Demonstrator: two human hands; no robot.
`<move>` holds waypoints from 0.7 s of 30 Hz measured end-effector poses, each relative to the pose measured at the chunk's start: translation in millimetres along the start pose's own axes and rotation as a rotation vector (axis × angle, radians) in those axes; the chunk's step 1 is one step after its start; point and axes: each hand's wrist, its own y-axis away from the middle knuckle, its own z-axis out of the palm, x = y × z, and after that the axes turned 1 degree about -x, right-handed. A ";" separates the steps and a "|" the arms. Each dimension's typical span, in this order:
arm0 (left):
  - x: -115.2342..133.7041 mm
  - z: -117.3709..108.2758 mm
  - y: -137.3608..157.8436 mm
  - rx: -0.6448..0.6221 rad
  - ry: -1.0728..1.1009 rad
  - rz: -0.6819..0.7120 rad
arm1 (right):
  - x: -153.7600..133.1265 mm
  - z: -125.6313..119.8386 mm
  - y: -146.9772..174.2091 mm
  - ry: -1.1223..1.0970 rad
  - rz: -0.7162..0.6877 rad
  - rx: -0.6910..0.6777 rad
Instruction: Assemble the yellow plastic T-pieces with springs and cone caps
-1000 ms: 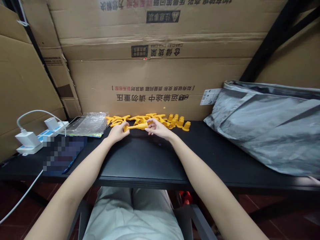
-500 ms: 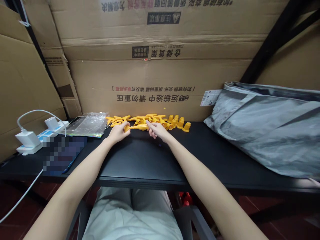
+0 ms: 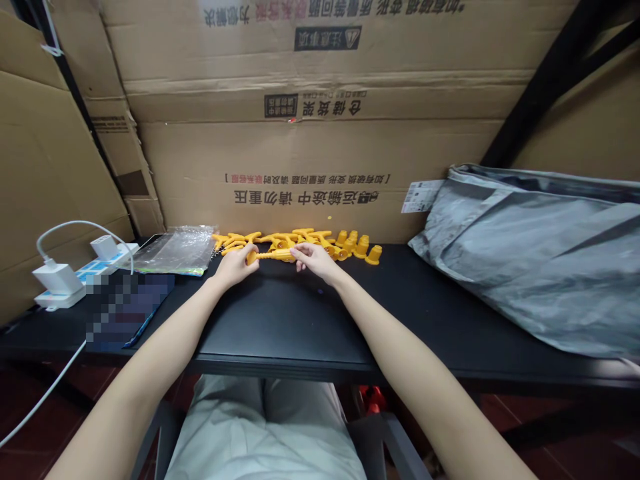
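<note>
A yellow plastic part with a ribbed shaft (image 3: 275, 255) is held level between my two hands, above the black table. My left hand (image 3: 236, 265) pinches its rounded left end. At its right end, the thumb and fingers of my right hand (image 3: 316, 261) are closed on it, and they partly hide that end. Just behind my hands lies a row of yellow branched pieces (image 3: 245, 238). To the right of them stand several yellow flanged, cup-like pieces (image 3: 373, 255).
Clear plastic bags (image 3: 173, 250) and a white power strip (image 3: 113, 259) with chargers and a cable lie left on the black table (image 3: 280, 320). A grey fabric bag (image 3: 530, 260) fills the right side. Cardboard (image 3: 310, 147) walls the back.
The fingers of my right hand have shifted slightly left and curled in more at the part's right end. My left hand stays nearly in place.
</note>
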 end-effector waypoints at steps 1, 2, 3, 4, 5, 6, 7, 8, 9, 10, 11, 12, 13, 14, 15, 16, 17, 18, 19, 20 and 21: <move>-0.2 0.2 -0.2 0.003 0.000 -0.005 | -0.7 1.0 -0.2 -0.001 0.000 0.006; -0.3 0.5 -0.5 0.006 0.003 -0.009 | -1.5 1.7 -0.2 0.001 0.001 0.007; -0.4 0.7 -0.8 0.009 0.007 -0.014 | -2.2 2.1 -0.2 0.003 0.000 0.007; -0.3 0.9 -1.1 0.010 0.013 -0.018 | -2.8 2.3 -0.2 0.005 -0.005 0.005; -0.1 1.1 -1.3 0.010 0.020 -0.022 | -3.2 2.3 -0.1 0.004 -0.014 -0.001; 0.1 1.2 -1.4 0.008 0.028 -0.024 | -3.3 2.1 -0.1 0.002 -0.027 -0.009; 0.4 1.2 -1.4 0.004 0.035 -0.025 | -3.3 2.0 -0.1 -0.003 -0.041 -0.017; 0.7 1.2 -1.2 0.000 0.041 -0.025 | -3.1 1.9 -0.2 -0.006 -0.053 -0.023; 1.0 1.1 -1.0 -0.003 0.043 -0.023 | -2.8 1.8 -0.2 -0.008 -0.061 -0.024; 1.2 1.0 -0.7 -0.004 0.043 -0.020 | -2.5 1.8 -0.2 -0.004 -0.066 -0.021; 1.4 0.9 -0.4 -0.004 0.041 -0.015 | -2.3 2.0 -0.1 0.003 -0.067 -0.016; 1.6 0.8 -0.1 -0.003 0.037 -0.009 | -2.4 2.2 0.1 0.014 -0.067 -0.009; 1.8 0.7 0.1 -0.002 0.033 -0.004 | -3.0 2.5 0.6 0.026 -0.065 -0.003; 2.1 0.7 0.2 -0.001 0.027 0.002 | -4.0 3.0 1.4 0.038 -0.061 0.002; 2.3 0.7 0.3 0.002 0.020 0.007 | -5.5 3.6 2.3 0.049 -0.055 0.006; 2.6 0.8 0.3 0.007 0.013 0.010 | -7.3 4.3 3.5 0.059 -0.047 0.010; 2.8 1.0 0.2 0.012 0.005 0.013 | -9.5 5.1 4.9 0.067 -0.037 0.014; 2.9 1.3 0.2 0.018 -0.002 0.016 | -11.7 6.0 6.2 0.072 -0.026 0.018; 3.0 1.6 0.1 0.022 -0.008 0.019 | -13.9 7.0 7.5 0.074 -0.014 0.024; 2.9 1.9 0.0 0.025 -0.012 0.021 | -15.8 8.1 8.7 0.074 -0.002 0.032; 2.7 2.2 0.0 0.023 -0.013 0.022 | -17.3 9.1 9.5 0.071 0.009 0.038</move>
